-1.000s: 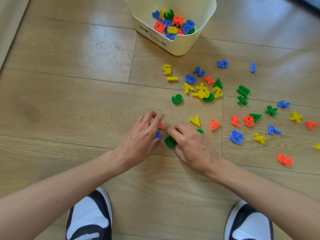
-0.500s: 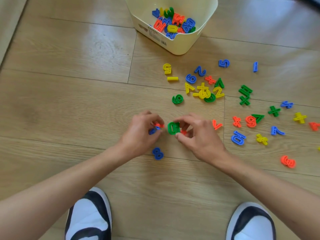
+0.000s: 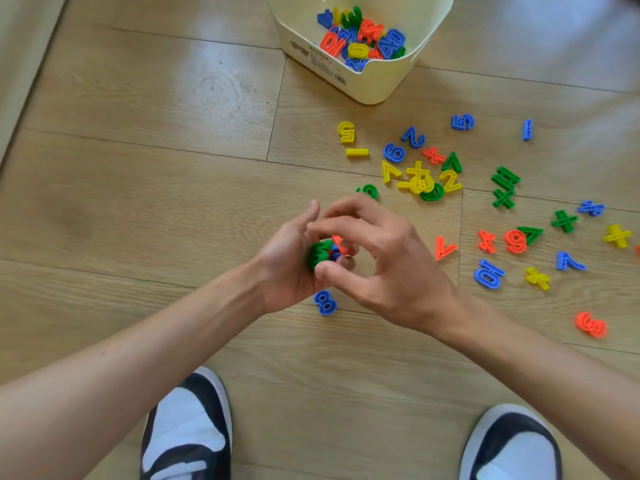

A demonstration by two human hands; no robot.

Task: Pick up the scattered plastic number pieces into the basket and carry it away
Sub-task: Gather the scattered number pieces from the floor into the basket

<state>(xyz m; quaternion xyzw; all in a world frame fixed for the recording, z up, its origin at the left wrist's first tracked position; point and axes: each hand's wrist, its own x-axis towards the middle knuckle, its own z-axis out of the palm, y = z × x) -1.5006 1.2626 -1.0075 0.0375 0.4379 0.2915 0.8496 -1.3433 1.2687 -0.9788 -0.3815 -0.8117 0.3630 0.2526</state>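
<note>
My left hand (image 3: 287,268) cups a small clump of number pieces (image 3: 323,252), green, blue and orange. My right hand (image 3: 384,268) meets it from the right, fingers curled over the same clump and pinching an orange piece. A blue 8 (image 3: 325,302) lies on the floor just below both hands. Several more coloured number pieces (image 3: 420,180) are scattered across the wooden floor to the right. The cream plastic basket (image 3: 384,81) stands at the top, holding several pieces.
My two black-and-white shoes (image 3: 188,431) (image 3: 512,445) stand at the bottom edge. An orange 3 (image 3: 590,324) lies far right, a blue 1 (image 3: 527,129) near the basket. A pale wall base (image 3: 20,64) runs along the left.
Both hands lifted off the floor and came together, gathering the green and orange pieces into the left palm. The blue 8 was left lying on the floor below them.
</note>
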